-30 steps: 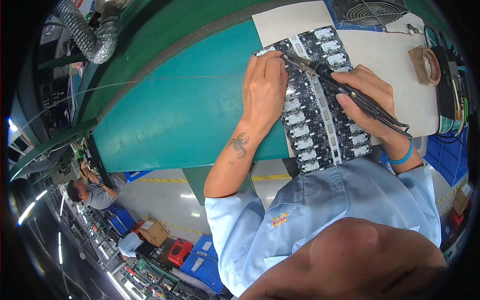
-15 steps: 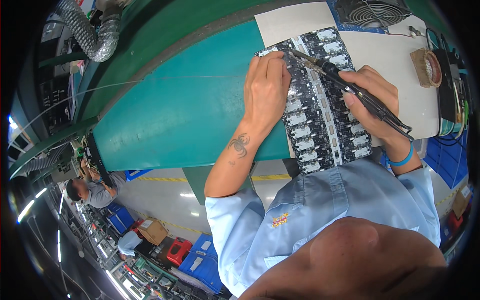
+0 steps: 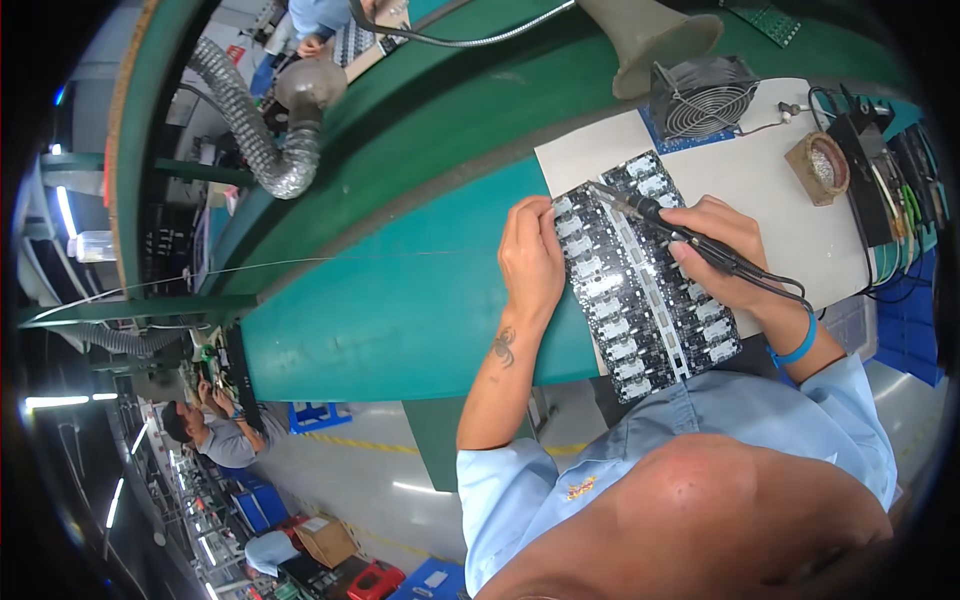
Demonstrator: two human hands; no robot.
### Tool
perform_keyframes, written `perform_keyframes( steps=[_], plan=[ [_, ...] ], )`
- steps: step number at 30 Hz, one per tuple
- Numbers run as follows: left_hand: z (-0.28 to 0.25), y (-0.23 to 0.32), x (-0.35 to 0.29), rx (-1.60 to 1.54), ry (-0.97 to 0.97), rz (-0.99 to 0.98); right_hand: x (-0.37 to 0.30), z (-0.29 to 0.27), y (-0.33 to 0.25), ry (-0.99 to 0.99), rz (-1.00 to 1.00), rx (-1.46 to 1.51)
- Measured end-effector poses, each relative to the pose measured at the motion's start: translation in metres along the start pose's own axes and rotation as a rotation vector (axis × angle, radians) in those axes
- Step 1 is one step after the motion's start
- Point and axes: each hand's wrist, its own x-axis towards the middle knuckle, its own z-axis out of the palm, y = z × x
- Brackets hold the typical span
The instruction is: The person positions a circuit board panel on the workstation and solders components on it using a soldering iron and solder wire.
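My right hand (image 3: 728, 245) grips a black soldering iron (image 3: 712, 256) like a pen, its metal tip over the upper part of a panel of circuit boards (image 3: 612, 283). Dark with pale metal patches, the panel lies tilted, its lower end near my shirt. Closed at the panel's upper left edge is my left hand (image 3: 530, 262); its fingertips are partly hidden. A thin solder wire (image 3: 335, 259) runs from the left across the green mat (image 3: 400, 330) to this hand.
A black fan (image 3: 704, 98) stands behind the panel, below a funnel-shaped hood (image 3: 650, 45). To the right are a holder with a round opening (image 3: 818, 168) and a black station (image 3: 862, 165) with cables. White sheets (image 3: 770, 190) lie under the panel. Co-workers (image 3: 225, 435) are at left.
The whole view has shifted, showing more of the far side. My left hand has drawn back from the iron's tip to the panel's left edge. The right hand still holds the iron.
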Motion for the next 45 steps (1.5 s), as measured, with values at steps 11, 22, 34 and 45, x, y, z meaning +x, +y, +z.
perform_keyframes(
  steps=[11, 22, 34, 45],
  plan=[
    [-0.008, -0.025, 0.013, -0.281, -0.008, -0.607, -0.071, -0.059, 0.004, 0.261, 0.064, -0.12],
    [-0.028, -0.077, 0.017, -1.22, 0.279, -0.902, -0.112, -0.09, 0.031, 0.47, 0.123, -0.151],
    [-0.009, -0.052, 0.013, -0.422, 0.162, -0.521, -0.111, -0.09, 0.027, 0.456, 0.133, -0.12],
    [-0.013, -0.045, 0.014, -0.144, 0.092, -0.431, -0.111, -0.089, 0.029, 0.463, 0.147, -0.111]
  ],
)
